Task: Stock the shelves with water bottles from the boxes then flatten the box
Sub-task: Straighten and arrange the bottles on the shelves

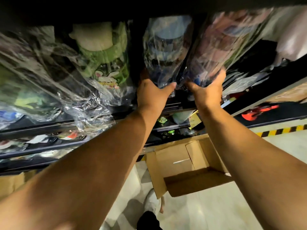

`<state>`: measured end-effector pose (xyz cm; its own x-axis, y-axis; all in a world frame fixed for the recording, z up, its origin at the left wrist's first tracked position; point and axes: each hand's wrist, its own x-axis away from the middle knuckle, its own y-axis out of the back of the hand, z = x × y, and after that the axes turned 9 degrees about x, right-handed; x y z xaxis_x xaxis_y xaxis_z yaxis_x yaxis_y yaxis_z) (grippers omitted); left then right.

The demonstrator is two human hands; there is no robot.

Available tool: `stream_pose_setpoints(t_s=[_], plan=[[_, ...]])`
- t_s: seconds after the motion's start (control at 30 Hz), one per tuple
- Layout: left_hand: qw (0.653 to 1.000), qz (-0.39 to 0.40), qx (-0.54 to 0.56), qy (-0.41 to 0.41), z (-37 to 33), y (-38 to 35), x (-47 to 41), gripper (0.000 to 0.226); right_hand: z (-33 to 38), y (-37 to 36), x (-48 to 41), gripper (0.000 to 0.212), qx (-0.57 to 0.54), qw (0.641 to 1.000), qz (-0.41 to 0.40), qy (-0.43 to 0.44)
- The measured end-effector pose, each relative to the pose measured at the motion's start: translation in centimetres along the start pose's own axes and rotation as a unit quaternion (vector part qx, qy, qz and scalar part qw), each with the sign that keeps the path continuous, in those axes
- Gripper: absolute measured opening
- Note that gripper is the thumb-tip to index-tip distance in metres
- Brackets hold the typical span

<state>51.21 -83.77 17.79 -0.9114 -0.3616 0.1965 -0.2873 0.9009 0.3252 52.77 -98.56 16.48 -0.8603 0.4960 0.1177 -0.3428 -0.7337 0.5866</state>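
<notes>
Wrapped packs, two of them in clear plastic (contents too blurred to make out), stand side by side on a high shelf of dark racking at the far centre of the scene, and a person reaches up to them with both bare arms. The left hand grips the base of the bluish pack. Its thumb is hooked round the near bottom edge, and its fingers are hidden behind the wrap, so their lie cannot be told. The right hand holds the base of the reddish pack just beside it, with the thumb under the near corner and the fingers curled up its right side. The two packs touch along their inner edges.

To the left, a green pack and other shiny wrapped bundles crowd the same level. Near the person's feet, an open cardboard box sits on the pale floor against the racking, flaps up, its bottom bare. A white shoe shows beside it. A yellow-and-black stripe marks the floor to the right.
</notes>
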Motion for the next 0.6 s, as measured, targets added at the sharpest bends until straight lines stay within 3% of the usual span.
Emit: stream_pose_setpoints(t_s=[0.07, 0.27, 0.47, 0.6], plan=[[1.000, -0.004, -0.015, 0.006, 0.2, -0.4, -0.7, 0.069, 0.1, -0.1, -0.1, 0.103, 0.001, 1.000, 0.001, -0.010], [0.997, -0.051, -0.056, 0.026, 0.5, -2.1, -2.4, 0.109, -0.1, -0.3, -0.5, 0.084, -0.036, 0.999, 0.004, -0.014], [0.997, -0.074, -0.018, -0.017, 1.3, -1.4, -0.6, 0.083, -0.9, -0.2, -0.3, 0.071, -0.093, 0.995, 0.026, 0.019], [0.999, -0.042, -0.006, -0.031, 0.7, -0.7, 0.4, 0.064, -1.2, -0.1, -0.1, 0.067, -0.119, 0.991, 0.053, 0.017]])
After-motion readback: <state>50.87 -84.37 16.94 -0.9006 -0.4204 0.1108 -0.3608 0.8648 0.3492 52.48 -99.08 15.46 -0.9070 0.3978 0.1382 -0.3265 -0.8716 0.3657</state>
